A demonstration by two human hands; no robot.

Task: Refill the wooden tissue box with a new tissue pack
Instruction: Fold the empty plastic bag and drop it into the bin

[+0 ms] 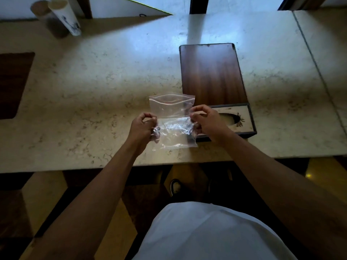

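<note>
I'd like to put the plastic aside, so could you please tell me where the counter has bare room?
The widest free patch of the marble counter lies left of the clear plastic wrapper, between the two paper cups and the near edge. It is crowded around the dark wooden tissue box and both hands.

We see two tall cups (56,17) standing side by side at the far left of the marble bench (93,81), and shoes (175,186) below.

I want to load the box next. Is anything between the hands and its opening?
Yes. Both the left hand and right hand grip a clear plastic bag, which is stretched partly over the near end of the wooden box. No tissue pack is visible.
</note>
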